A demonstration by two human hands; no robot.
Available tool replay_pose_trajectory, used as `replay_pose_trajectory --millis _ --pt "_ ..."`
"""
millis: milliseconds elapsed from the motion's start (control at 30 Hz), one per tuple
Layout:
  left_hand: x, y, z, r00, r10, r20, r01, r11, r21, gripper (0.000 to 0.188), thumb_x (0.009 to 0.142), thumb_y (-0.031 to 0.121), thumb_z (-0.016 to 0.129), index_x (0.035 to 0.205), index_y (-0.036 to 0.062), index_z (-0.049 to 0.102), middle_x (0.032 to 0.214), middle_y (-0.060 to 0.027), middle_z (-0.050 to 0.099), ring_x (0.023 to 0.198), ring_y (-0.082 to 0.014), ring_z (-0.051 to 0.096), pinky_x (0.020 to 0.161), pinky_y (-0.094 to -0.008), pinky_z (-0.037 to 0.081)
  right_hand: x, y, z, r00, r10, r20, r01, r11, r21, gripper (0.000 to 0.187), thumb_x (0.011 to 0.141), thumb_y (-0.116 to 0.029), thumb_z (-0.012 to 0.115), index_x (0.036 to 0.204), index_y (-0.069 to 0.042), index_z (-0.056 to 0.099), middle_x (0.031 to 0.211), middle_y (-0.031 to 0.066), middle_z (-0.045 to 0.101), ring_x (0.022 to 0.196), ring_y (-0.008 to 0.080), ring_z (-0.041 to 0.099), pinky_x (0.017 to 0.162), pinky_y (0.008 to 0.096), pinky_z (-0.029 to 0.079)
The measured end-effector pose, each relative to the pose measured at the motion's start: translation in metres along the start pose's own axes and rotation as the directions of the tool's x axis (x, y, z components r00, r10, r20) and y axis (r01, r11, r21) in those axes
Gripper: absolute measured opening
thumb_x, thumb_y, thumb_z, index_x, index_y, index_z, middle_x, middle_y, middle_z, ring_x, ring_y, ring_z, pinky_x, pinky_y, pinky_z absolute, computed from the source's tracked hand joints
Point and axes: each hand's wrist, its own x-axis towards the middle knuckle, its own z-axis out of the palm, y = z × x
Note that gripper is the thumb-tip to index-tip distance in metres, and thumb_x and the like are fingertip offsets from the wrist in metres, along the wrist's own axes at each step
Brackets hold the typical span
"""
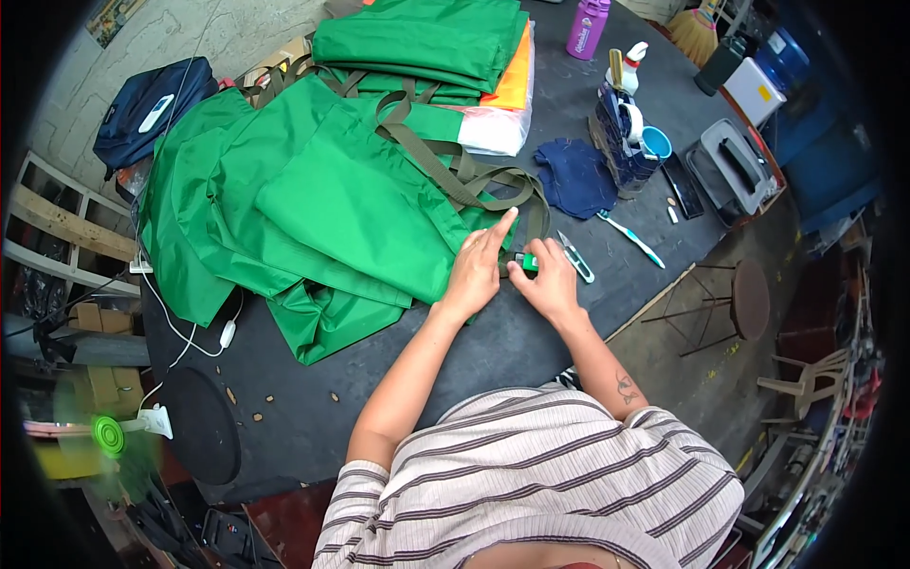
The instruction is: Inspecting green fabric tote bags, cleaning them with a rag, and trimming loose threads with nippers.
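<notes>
A person in a striped top sits or stands at the near edge of a dark table (303, 438), both bare hands close beside each other over a large heap of green fabric (351, 204). The heap spreads from the table's left edge to its middle, olive webbing straps (427, 161) looping out of its right side. The left hand (477, 272) lies at the heap's right border, its fingers straight and stretched toward the far edge; whether it presses on fabric or strap, I cannot tell. The right hand (550, 283) pinches a small black-and-green piece (527, 261) between thumb and fingertips, beside the end of a strap. Just right of that hand lies a cutter (575, 258), and nearer the table's right edge a toothbrush (632, 239). Beyond them are dark blue cloth pieces (574, 178), a blue holder (618, 147) and a light-blue cup (656, 142). Toward the far edge sit a folded green stack (417, 47) and a purple bottle (588, 28). A black disc (197, 425) lies by the near left corner.
</notes>
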Motion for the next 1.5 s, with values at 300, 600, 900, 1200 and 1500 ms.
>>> replay_pose_trajectory --millis 300,600,900,1200,1500 --pt "-0.001 -0.005 0.005 0.999 0.044 -0.011 -0.043 0.995 0.091 0.072 0.071 -0.011 0.051 0.14 0.0057 0.036 0.125 -0.0156 0.055 0.114 -0.0314 0.054 0.101 -0.0438 0.037 0.002 0.001 0.017 0.999 -0.008 -0.046 0.005 0.998 -0.055 0.027 0.07 -0.019 0.067 0.088 -0.007 0.05 0.086 0.0118 0.053 0.082 0.0323 0.056 0.068 0.0458 0.046" --pt "-0.003 -0.004 0.001 0.999 -0.007 -0.038 0.006 1.0 -0.026 0.053 0.076 -0.002 0.057 0.127 0.0067 0.05 0.119 -0.0144 0.059 0.112 -0.0298 0.055 0.1 -0.0416 0.037 0.007 -0.007 0.004 0.995 0.061 -0.08 -0.029 0.939 0.343 0.029 0.084 -0.024 0.069 0.091 -0.001 0.053 0.084 0.0105 0.056 0.077 0.0257 0.058 0.065 0.034 0.047" --pt "0.001 -0.015 0.015 0.944 -0.306 -0.121 0.196 0.818 -0.541 0.009 0.077 0.002 0.065 0.084 -0.0005 0.07 0.093 -0.0124 0.07 0.095 -0.0242 0.065 0.085 -0.0335 0.049 0.013 0.005 0.012 0.769 0.11 0.629 -0.609 -0.17 0.775 0.04 0.099 -0.049 0.034 0.097 -0.01 0.043 0.057 0.0046 0.047 0.038 0.0125 0.04 0.036 0.0241 0.031" --pt "-0.001 -0.02 0.014 0.905 -0.422 -0.06 0.293 0.718 -0.632 0.01 0.077 0.003 0.069 0.085 -0.0026 0.071 0.089 -0.0123 0.07 0.099 -0.0246 0.064 0.089 -0.0328 0.048 0.012 0.019 0.023 0.695 -0.077 0.715 -0.707 -0.26 0.658 0.042 0.098 -0.052 0.035 0.107 -0.013 0.049 0.057 0.0019 0.043 0.036 0.0106 0.035 0.035 0.0232 0.029" --pt "-0.006 -0.026 0.02 0.902 -0.421 -0.091 0.307 0.776 -0.551 0.009 0.078 0.003 0.069 0.085 -0.002 0.071 0.088 -0.0116 0.07 0.103 -0.0247 0.062 0.092 -0.0351 0.046 0.008 0.012 0.031 0.721 0.044 0.692 -0.674 -0.187 0.715 0.041 0.099 -0.051 0.034 0.105 -0.013 0.048 0.056 0.0004 0.04 0.036 0.0094 0.032 0.034 0.0229 0.027"
